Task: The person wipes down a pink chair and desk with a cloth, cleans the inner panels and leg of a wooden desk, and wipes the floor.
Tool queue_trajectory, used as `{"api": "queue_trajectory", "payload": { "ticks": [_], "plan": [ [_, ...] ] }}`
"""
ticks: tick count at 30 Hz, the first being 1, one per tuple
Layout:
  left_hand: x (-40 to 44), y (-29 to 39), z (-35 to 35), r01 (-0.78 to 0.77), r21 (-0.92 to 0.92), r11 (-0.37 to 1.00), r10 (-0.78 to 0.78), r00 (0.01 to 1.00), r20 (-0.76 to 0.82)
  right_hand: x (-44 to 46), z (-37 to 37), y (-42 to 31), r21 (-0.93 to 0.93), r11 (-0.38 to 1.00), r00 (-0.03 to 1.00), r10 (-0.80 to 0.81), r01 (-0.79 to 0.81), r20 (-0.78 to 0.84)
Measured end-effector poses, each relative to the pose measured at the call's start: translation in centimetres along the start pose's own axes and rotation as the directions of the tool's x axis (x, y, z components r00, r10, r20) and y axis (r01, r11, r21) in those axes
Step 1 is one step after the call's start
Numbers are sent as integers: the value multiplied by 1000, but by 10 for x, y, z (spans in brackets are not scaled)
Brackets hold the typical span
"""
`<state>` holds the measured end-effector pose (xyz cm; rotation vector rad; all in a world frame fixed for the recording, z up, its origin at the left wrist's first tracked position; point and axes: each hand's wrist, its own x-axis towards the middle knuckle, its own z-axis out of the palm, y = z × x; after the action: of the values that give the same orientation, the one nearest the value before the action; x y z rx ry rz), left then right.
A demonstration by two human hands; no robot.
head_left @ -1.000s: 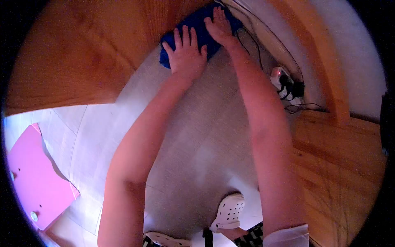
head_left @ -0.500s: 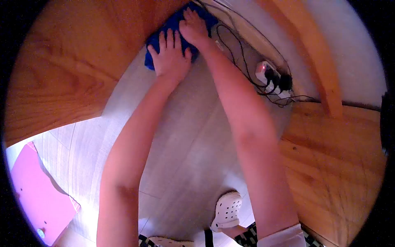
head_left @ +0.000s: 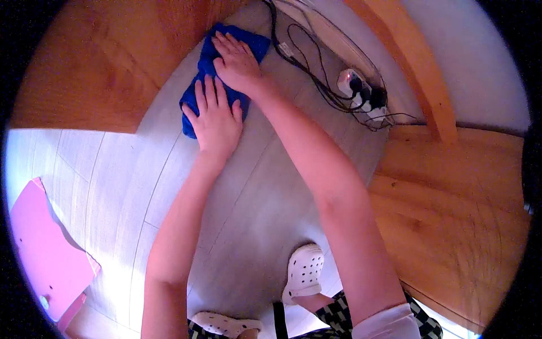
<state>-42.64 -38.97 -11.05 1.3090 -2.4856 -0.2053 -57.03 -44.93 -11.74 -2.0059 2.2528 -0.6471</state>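
A blue cloth (head_left: 255,44) lies spread on the grey plank floor (head_left: 243,186), close to the wooden panel at the upper left. My left hand (head_left: 216,121) presses flat on its nearer end, fingers stretched and apart. On the farther half rests my right hand (head_left: 238,65), palm down with the fingers extended. Neither hand grips the cloth; both lie on top of it and cover its middle.
To the right, a white power strip (head_left: 366,95) with black plugs and tangled cables (head_left: 316,79) lies along the wall. Wooden panels (head_left: 101,68) stand at left and right (head_left: 446,226). A pink board (head_left: 51,248) is at lower left; white clogs (head_left: 305,271) are below.
Both hands and the blue cloth have moved nearer and to the left across the floor, away from the cables. The view has shifted slightly.
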Motion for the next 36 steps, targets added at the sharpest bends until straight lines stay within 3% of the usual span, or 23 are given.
{"api": "queue_trajectory", "payload": {
  "ticks": [8, 22, 26, 36],
  "plan": [
    [-60, -12, -18, 70, -16, 997, -69, 995, 75, -40, 5, -45, 24, 995, 994, -95, 94, 49],
    [-158, -22, -59, 182, -44, 982, -170, 965, 198, -120, -5, -115, 115, 988, 983, -114, 98, 147],
    [-180, -24, -63, 163, -69, 984, -144, 963, 228, -144, -13, -121, 83, 995, 975, -65, 48, 211],
    [-203, -21, -74, -5, -210, 978, 60, 966, 253, -209, -34, -102, -11, 990, 980, 143, -143, 141]
  ]
}}
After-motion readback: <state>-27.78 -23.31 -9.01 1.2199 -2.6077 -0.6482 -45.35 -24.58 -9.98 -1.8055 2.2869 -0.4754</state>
